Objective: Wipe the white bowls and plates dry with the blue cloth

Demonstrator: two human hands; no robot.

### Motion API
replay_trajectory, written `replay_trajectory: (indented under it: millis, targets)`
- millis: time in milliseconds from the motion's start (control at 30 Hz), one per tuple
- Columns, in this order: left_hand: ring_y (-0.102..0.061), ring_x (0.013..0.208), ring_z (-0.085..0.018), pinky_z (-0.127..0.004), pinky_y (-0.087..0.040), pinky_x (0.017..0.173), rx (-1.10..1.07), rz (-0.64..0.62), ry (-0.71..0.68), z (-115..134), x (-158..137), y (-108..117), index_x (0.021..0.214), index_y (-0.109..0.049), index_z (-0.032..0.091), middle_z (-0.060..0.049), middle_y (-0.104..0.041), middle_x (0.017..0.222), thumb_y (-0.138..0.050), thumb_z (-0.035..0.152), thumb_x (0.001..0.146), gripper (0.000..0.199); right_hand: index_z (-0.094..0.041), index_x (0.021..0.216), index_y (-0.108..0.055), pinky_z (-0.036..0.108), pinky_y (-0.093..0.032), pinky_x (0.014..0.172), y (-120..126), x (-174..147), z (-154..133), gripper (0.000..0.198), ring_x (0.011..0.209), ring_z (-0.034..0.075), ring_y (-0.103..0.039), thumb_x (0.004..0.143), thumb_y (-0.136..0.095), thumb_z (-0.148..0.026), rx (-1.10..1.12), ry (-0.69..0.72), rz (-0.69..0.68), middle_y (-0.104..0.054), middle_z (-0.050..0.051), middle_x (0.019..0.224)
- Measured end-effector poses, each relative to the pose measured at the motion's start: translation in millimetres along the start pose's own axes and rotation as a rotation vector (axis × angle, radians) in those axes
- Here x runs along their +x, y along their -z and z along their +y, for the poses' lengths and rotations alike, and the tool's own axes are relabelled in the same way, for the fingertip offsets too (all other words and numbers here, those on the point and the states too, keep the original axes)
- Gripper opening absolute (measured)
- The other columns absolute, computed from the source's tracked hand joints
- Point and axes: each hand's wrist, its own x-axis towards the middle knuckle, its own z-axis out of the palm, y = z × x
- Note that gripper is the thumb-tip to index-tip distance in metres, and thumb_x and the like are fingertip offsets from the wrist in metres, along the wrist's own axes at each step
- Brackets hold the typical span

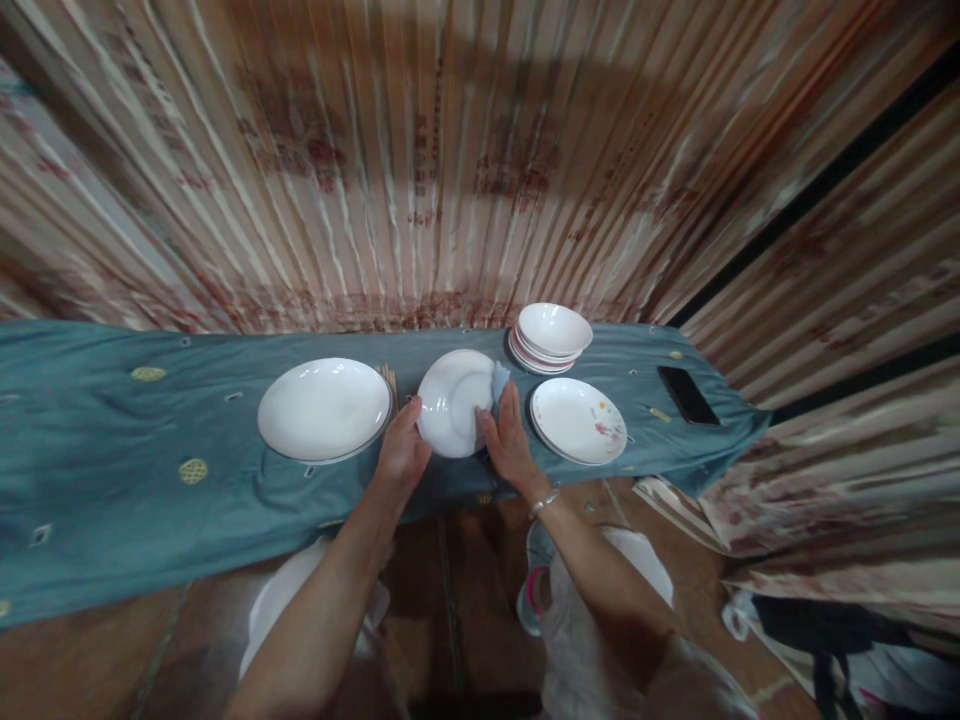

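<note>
A white plate is tilted up above the table, and a ring shows on the face turned toward me. My left hand is closed on its left edge. At the plate's right edge, my right hand presses a light blue cloth against the rim, its thumb on the plate's face. Beside my left hand lie a large white oval dish and some chopsticks, partly hidden. Right of my right hand is a short stack of white plates, the top one with a floral print.
Behind the floral plates stands a stack of white bowls. A black phone lies toward the right end of the table, which a teal cloth covers. Patterned curtains hang behind and to the right.
</note>
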Motion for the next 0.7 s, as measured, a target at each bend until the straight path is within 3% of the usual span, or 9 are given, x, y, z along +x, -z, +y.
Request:
replay_trajectory:
  millis: [300,533,700]
  targets:
    - [-0.059,0.121,-0.03,-0.041,-0.049,0.1,0.035,0.087,-0.023,2.5,0.9,-6.8,0.095,-0.07,0.013,-0.015,-0.074,0.101,-0.052,0.031,0.091,0.026,0.003,0.153,-0.009,0.061,-0.03,0.113,-1.8,-34.3,-9.2,0.078,0.149,0.036,-0.014,0.1,-0.037,-0.048,-0.07,-0.103,-0.124,-0.015,0.033,0.157]
    - [-0.057,0.123,-0.031,-0.044,-0.05,0.1,0.019,0.097,-0.002,5.9,-0.3,-8.3,0.1,-0.069,0.015,-0.015,-0.073,0.108,-0.057,0.034,0.089,0.025,-0.003,0.154,-0.01,0.059,-0.032,0.114,2.5,-51.1,-23.5,0.071,0.149,0.033,-0.015,0.1,-0.036,-0.042,-0.063,-0.069,-0.163,-0.018,0.028,0.158]
    - [-0.057,0.123,-0.028,-0.042,-0.05,0.101,-0.014,0.085,0.022,5.7,1.6,-7.2,0.104,-0.067,0.015,-0.013,-0.074,0.107,-0.054,0.035,0.091,0.027,-0.003,0.152,-0.021,0.057,-0.031,0.116,5.6,-67.7,-40.0,0.066,0.15,0.033,-0.012,0.099,-0.042,-0.036,-0.083,0.044,-0.233,-0.018,0.027,0.159]
